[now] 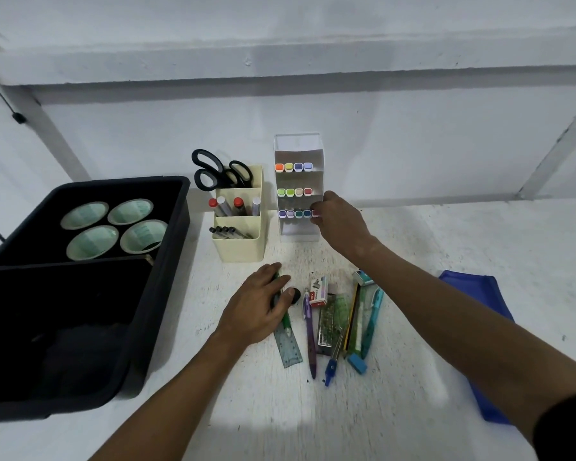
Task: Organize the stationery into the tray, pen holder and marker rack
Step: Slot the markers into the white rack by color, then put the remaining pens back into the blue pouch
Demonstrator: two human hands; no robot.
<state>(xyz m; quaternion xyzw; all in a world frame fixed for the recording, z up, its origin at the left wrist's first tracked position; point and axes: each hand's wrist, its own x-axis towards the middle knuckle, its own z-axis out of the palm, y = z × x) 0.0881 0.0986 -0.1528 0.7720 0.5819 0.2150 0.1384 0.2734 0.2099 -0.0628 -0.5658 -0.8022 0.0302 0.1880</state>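
Note:
The white marker rack (299,154) stands at the back of the table with coloured markers in three rows. My right hand (340,217) pinches a marker (315,213) at the right end of the bottom row. My left hand (263,304) lies over a green pen (286,319) on the table, fingers curled on it, thumb beside a small black round thing (296,295). The cream pen holder (238,227) holds black scissors (213,171) and several pens. The black tray (153,294) at left carries tape rolls (112,227).
Loose stationery lies near my left hand: a ruler (290,347), a purple pen (310,334), a staple box (318,292), a teal pen (373,321), a blue eraser (358,362), a compass (333,361). A blue pouch (479,301) lies at right. A white wall stands behind.

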